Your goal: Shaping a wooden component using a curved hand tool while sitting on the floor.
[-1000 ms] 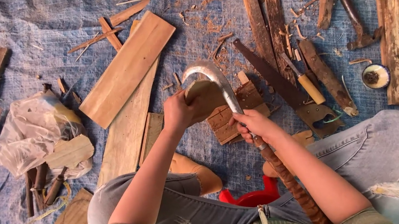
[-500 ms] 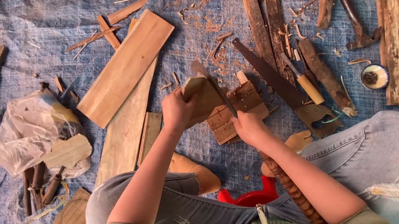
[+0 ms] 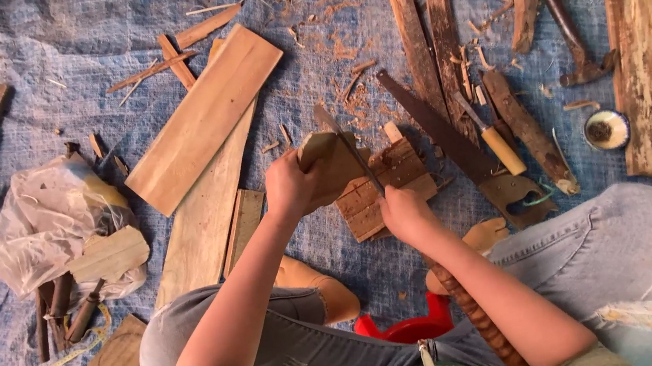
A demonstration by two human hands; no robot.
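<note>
The main risk, as a judgement, is a cut to the left hand (image 3: 290,186): its fingers are wrapped tight around the small pale wooden piece (image 3: 329,161) just beside the thin dark metal blade (image 3: 349,149), so a slip off the grain or a glancing stroke could carry the edge into the knuckles. The piece could also twist or skid on the small slatted brown wooden block (image 3: 383,187) it rests against, since nothing but that grip steadies it. Nearest the camera, both bare forearms reach forward from the person's lap over bent knees in grey jeans. The right hand (image 3: 404,214) is fisted around the blade's lower end, its fingers fully closed, with the blade slanting up and left across the piece. Both hands sit close together above the blue woven tarpaulin (image 3: 22,48). Just beyond, a dark-bladed handsaw with a wooden grip (image 3: 444,139) lies to the right, and a long light wooden plank (image 3: 204,115) to the left.
</note>
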